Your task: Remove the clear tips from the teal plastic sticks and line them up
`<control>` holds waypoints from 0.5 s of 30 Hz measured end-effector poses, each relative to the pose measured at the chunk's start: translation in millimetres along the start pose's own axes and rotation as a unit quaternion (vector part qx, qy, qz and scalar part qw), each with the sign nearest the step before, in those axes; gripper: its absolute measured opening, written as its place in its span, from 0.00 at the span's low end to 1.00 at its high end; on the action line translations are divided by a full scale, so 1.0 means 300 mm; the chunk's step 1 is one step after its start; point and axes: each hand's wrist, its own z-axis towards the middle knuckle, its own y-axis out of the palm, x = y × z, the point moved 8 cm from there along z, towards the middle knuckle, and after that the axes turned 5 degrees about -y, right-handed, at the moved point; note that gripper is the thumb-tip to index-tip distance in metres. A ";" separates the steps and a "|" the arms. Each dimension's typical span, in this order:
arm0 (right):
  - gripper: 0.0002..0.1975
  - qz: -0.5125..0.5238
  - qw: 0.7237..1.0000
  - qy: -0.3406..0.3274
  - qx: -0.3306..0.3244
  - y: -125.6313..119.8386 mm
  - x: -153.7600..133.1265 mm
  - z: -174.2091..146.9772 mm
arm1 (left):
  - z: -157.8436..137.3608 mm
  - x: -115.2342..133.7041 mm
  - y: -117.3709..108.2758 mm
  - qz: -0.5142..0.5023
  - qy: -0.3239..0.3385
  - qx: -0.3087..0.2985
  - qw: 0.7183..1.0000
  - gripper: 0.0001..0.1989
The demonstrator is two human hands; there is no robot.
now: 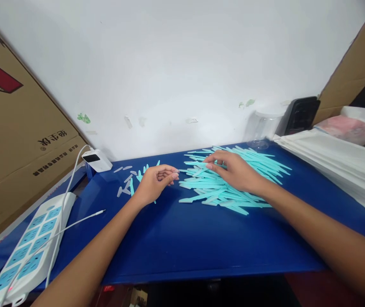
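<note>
A large heap of turquoise eyebrow razors (214,190) with thin handles and pale blade ends lies on the blue table. Over its upper left part, my right hand (233,169) pinches one eyebrow razor (196,163) between thumb and fingers, its pale end pointing left. My left hand (154,181) is closed at the heap's left edge, thumb against fingertips; whatever small piece it pinches is too small to tell. A few more turquoise razors (132,186) lie partly hidden behind this hand. Beside them several small clear plastic caps (126,185) are scattered.
On the left stand a white power strip (38,234) with a cable, a white device with a dark screen (97,159) and a cardboard box (19,140). A clear jar (263,128), a black object (301,114) and stacked white sheets (338,160) occupy the right.
</note>
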 end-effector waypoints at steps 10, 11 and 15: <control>0.14 0.061 0.998 0.001 -0.028 0.023 -0.023 -0.007 | -0.006 0.017 0.007 0.022 0.003 0.010 1.000 0.18; 0.14 0.052 0.998 0.000 -0.025 0.019 -0.026 -0.007 | -0.006 0.015 0.004 0.020 -0.001 0.014 1.000 0.18; 0.15 0.024 0.999 -0.013 -0.036 0.014 -0.045 -0.008 | -0.006 0.018 -0.001 0.027 -0.007 0.022 0.999 0.16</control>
